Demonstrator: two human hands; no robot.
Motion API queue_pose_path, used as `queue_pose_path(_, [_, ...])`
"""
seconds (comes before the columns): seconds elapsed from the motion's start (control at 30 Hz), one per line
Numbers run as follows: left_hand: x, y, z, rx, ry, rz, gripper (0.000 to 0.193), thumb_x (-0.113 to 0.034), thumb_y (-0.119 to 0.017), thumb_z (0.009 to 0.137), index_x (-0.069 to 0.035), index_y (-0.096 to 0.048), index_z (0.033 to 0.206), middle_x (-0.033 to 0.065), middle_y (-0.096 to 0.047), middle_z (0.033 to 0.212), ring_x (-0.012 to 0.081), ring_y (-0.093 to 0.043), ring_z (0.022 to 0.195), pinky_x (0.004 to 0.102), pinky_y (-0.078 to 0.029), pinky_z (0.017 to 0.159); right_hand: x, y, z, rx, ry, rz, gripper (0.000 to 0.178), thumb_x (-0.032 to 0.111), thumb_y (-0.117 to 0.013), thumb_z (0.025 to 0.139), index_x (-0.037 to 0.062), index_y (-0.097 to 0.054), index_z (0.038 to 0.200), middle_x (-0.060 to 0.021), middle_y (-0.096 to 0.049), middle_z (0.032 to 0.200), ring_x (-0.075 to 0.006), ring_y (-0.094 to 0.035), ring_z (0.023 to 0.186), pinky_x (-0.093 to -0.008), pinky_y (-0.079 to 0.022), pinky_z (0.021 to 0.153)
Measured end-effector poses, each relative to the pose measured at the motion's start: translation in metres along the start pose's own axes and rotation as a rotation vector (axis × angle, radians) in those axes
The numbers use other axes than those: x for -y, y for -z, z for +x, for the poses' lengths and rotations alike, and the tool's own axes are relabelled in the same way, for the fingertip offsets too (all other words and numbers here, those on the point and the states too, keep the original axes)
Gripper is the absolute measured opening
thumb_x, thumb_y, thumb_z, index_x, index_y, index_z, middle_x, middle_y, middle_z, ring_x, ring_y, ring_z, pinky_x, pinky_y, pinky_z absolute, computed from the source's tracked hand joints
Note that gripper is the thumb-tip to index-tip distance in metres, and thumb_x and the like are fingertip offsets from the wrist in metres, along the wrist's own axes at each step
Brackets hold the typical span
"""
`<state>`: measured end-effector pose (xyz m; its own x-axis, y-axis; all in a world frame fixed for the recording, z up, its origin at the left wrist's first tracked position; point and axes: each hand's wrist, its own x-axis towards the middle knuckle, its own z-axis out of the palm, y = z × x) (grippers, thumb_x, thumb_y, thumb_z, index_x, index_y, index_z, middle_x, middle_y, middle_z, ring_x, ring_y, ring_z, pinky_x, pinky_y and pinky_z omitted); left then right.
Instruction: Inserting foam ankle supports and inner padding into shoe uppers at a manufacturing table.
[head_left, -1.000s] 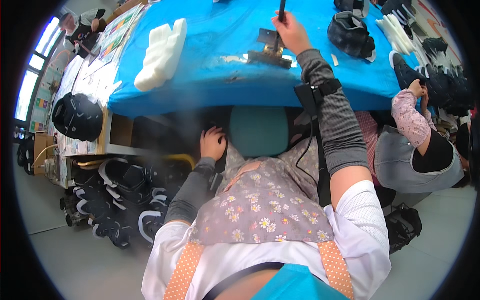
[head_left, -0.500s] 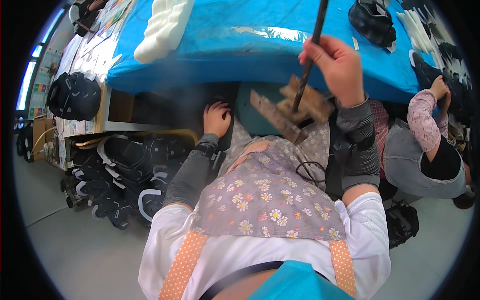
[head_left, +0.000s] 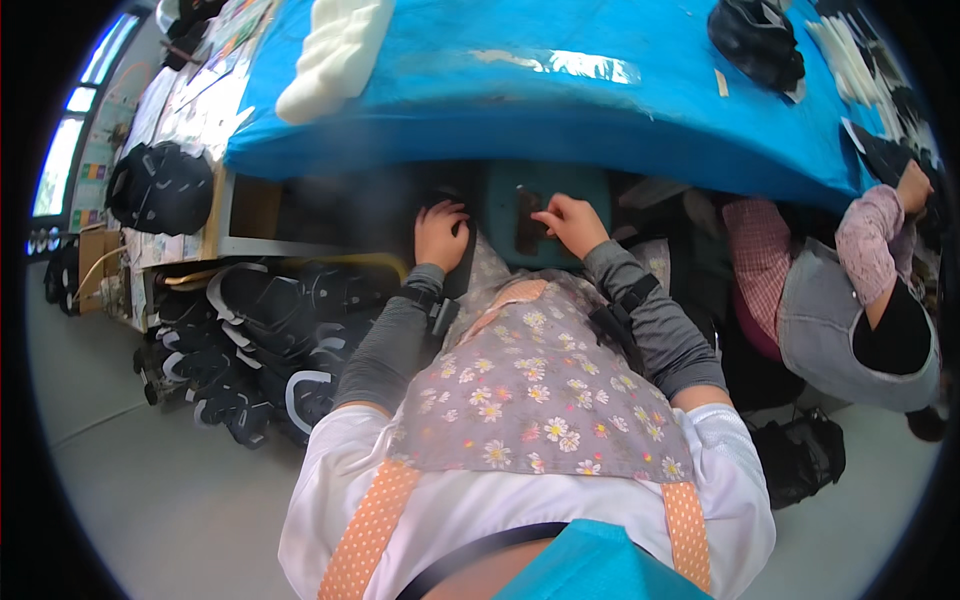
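Blue sheeting covers the counter across the top of the frame. Below its edge, at centre, the right hand pinches a dark flat strip between thumb and fingers, against a teal stool. Just left, the left hand rests fingers spread on a dark surface, holding nothing. Black sandals pile at lower left; another person's sleeve shows at right.
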<state>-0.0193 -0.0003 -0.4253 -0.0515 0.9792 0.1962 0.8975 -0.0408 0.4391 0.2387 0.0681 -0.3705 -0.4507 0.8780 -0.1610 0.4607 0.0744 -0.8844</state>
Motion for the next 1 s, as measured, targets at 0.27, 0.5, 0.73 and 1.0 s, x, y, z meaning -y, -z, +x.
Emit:
queue_pose_path(0.27, [-0.007, 0.0, -0.004, 0.024, 0.024, -0.016, 0.017, -0.021, -0.056, 0.08, -0.013, -0.069, 0.089, 0.0007, -0.063, 0.114, 0.0221, -0.047, 0.121, 0.0495, -0.026, 0.106, -0.012, 0.001, -0.015, -0.103, -0.039, -0.407, 0.036, 0.038, -0.059, 0.086, 0.0044, -0.059, 0.072, -0.0147, -0.063, 0.069, -0.0354, -0.061, 0.068, -0.0433, -0.047, 0.062])
queue_pose_path(0.5, [-0.007, 0.008, 0.012, 0.151, 0.202, -0.205, 0.023, -0.024, -0.062, 0.082, -0.011, -0.069, 0.099, 0.004, -0.065, 0.111, 0.021, -0.053, 0.116, 0.045, -0.032, 0.103, -0.02, 0.02, -0.026, 0.078, 0.011, -0.038, 0.029, 0.028, -0.06, 0.085, -0.0008, -0.063, 0.087, -0.0158, -0.065, 0.077, -0.0294, -0.063, 0.072, -0.0362, -0.047, 0.066])
queue_pose_path(0.73, [-0.045, 0.14, 0.088, -0.593, -0.232, -0.134, 0.029, -0.001, -0.063, 0.078, -0.004, -0.064, 0.107, 0.0127, -0.059, 0.119, 0.0276, -0.053, 0.113, 0.0384, -0.038, 0.099, -0.036, 0.058, -0.057, -0.004, -0.042, 0.003, 0.024, 0.022, -0.06, 0.087, -0.0018, -0.063, 0.089, -0.0103, -0.064, 0.08, -0.0185, -0.06, 0.074, -0.0307, -0.047, 0.067])
queue_pose_path(1.0, [-0.004, 0.213, 0.152, -0.505, -0.052, 0.469, 0.067, -0.012, -0.07, 0.072, -0.026, -0.046, 0.133, 0.008, -0.05, 0.131, 0.0288, -0.041, 0.127, 0.0575, -0.018, 0.107, 0.058, 0.107, -0.073, 0.158, -0.007, 0.318, 0.016, 0.014, -0.063, 0.085, -0.0003, -0.064, 0.093, -0.0035, -0.064, 0.086, -0.0082, -0.058, 0.08, -0.0249, -0.046, 0.07])
